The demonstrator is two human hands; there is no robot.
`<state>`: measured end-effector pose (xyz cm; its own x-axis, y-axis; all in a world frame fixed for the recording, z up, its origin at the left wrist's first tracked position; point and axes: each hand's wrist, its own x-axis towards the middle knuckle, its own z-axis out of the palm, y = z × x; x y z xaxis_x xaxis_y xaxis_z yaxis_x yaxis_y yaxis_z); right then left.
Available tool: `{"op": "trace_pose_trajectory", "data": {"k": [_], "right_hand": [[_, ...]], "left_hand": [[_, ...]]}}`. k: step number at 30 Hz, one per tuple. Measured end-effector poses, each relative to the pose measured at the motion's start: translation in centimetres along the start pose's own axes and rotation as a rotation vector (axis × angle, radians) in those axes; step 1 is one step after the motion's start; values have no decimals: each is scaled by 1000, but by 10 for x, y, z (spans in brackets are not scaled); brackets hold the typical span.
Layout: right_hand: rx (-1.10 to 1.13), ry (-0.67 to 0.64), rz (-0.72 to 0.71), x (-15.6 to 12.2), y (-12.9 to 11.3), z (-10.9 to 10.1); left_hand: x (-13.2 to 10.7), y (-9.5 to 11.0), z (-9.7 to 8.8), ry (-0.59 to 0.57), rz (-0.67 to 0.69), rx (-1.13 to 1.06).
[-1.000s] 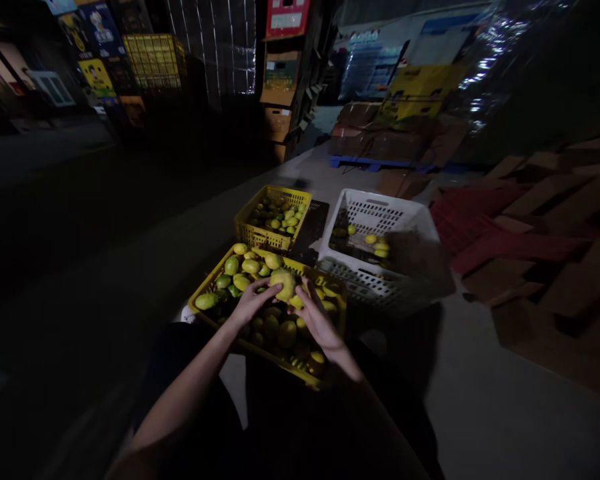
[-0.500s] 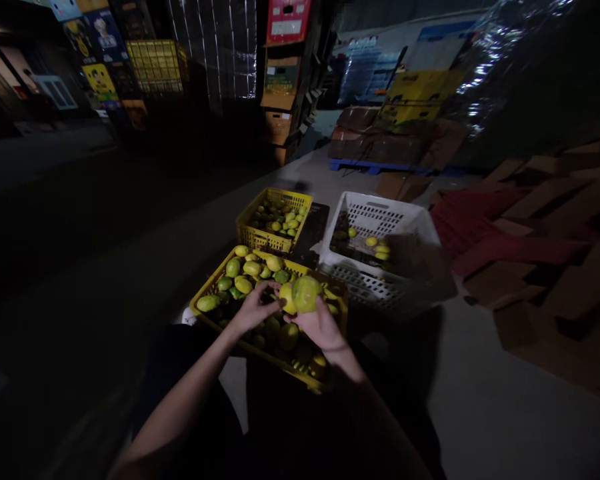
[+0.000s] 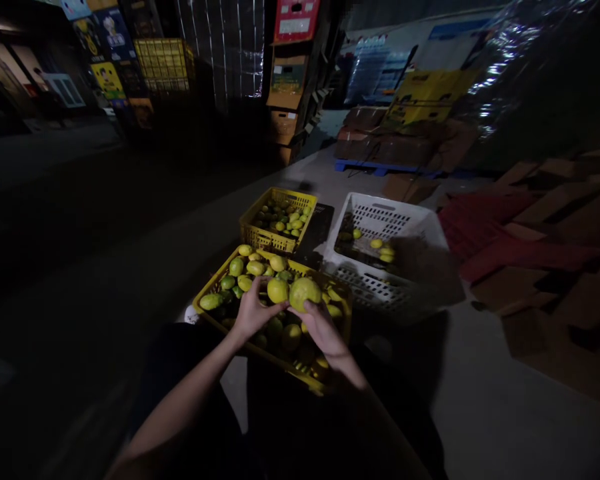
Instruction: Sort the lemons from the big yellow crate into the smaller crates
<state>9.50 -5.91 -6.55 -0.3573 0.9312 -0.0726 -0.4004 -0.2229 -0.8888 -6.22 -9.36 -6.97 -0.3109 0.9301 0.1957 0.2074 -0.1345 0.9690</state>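
Observation:
A yellow crate full of yellow and green citrus fruit sits right in front of me on the floor. My right hand is closed round a yellowish-green fruit, held just above the pile. Beside it, my left hand grips a smaller yellow fruit over the same crate. The two fruits nearly touch.
A smaller yellow crate with fruit stands behind the near one, and a white crate with a few fruits sits to its right. Flattened cardboard lies at the right. Stacked boxes and crates rise at the back. The left side is dark.
My right hand has taken a yellowish-green fruit and lifted it over the crate. My left hand now holds a smaller yellow fruit beside it.

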Motion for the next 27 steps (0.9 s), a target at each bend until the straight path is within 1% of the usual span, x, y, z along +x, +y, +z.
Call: {"op": "trace_pose_trajectory", "data": {"k": [2, 4, 6, 9, 13, 17, 20, 22, 24, 27], "right_hand": [[-182, 153, -110, 5, -4, -3], [-383, 268, -223, 11, -7, -8], [-503, 314, -313, 14, -8, -13], [-546, 326, -389, 14, -5, -17], [-565, 303, -381, 13, -3, -15], [-491, 284, -392, 13, -2, -14], [-439, 267, -385, 14, -3, -16], [-387, 209, -336, 14, -6, -19], [-320, 131, -249, 15, -11, -21], [-196, 68, -143, 15, -20, -24]], "left_hand": [[2, 2, -4, 67, 6, -52], [3, 4, -7, 93, 25, -100], [3, 6, -9, 88, 40, -116], [1, 7, -8, 60, 50, -106], [-1, 5, -4, -1, 89, -70], [0, 3, -2, -15, 73, -95], [3, 4, -3, -57, 53, -158], [6, 7, -6, -85, 13, -223], [8, 9, -8, -91, -30, -273], [9, 10, -12, -106, -142, -352]]}}
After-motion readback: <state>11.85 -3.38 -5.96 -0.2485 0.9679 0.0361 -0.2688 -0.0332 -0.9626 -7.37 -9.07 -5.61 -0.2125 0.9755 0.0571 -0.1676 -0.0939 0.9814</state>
